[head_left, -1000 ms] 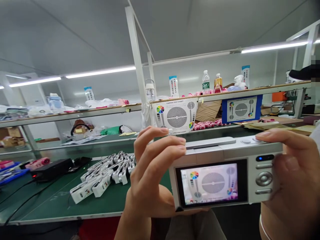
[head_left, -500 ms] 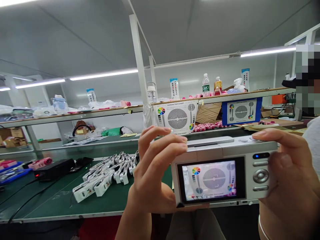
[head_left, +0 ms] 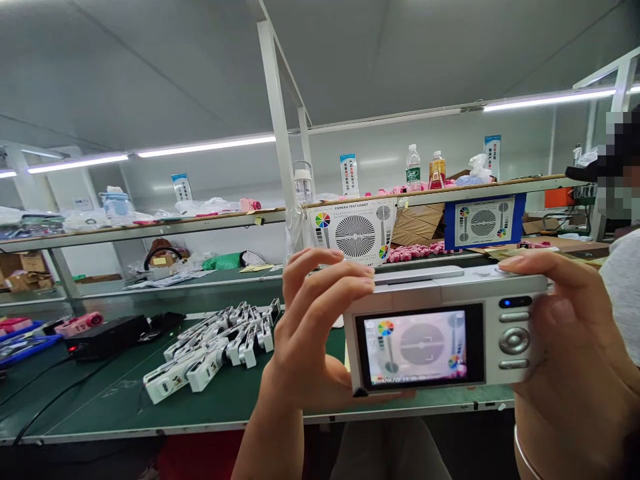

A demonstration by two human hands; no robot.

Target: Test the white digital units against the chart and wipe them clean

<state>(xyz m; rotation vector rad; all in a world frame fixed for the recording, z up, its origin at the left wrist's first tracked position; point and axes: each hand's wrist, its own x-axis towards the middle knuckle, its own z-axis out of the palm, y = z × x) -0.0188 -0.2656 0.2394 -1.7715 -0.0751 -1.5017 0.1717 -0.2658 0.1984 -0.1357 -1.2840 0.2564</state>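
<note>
Silver digital camera (head_left: 445, 333), rear screen (head_left: 370, 347) lit — showing a test chart (head_left: 415, 345)

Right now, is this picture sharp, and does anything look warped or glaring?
In the head view, the ceiling light tube shines brightly, the wide lens seems to tilt and bow the long shelf edge, the test chart stays fairly sharp, and the screen of the digital camera looks pale.

Co-worker's head (head_left: 617, 163) blurred and cut off by the right edge, bottom of the test chart (head_left: 355, 233) hidden behind the camera (head_left: 440, 333), right hand (head_left: 565, 327) cut off at the lower right corner, date text (head_left: 395, 379) on the camera's screen too small to read, desk (head_left: 240, 393) running off the left edge
</note>
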